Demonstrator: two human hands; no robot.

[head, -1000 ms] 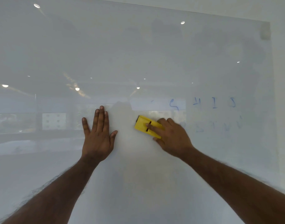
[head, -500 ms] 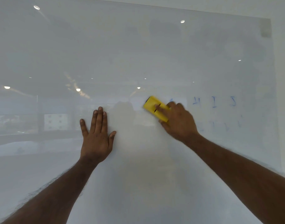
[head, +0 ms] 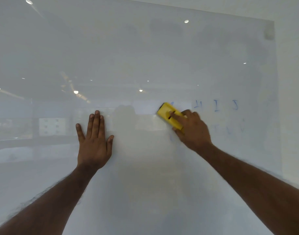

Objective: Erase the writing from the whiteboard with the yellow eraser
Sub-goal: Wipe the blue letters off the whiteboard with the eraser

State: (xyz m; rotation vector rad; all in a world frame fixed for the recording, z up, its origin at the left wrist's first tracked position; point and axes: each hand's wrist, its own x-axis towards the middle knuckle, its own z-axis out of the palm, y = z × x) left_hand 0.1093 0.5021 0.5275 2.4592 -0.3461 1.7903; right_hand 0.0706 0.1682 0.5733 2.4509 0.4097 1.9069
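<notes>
A large glossy whiteboard [head: 145, 48] fills the view. My right hand [head: 192, 131] presses the yellow eraser [head: 167, 114] flat against the board, tilted, with its upper end over the leftmost blue character. Blue writing [head: 216, 106] runs to the right of the eraser, with a fainter smeared row [head: 230, 129] under it. A faint blue smudge [head: 171, 137] shows below the eraser. My left hand [head: 94, 141] lies flat on the board to the left, fingers spread upward, holding nothing.
The board's right edge [head: 276, 99] meets a white wall [head: 293, 82]. A small grey mount [head: 269, 33] sits at the board's top right corner. Ceiling lights and windows reflect in the left half of the board.
My right hand has carried the eraser up and to the right over the leftmost blue character, most of which is gone or covered. My left hand has stayed in place.
</notes>
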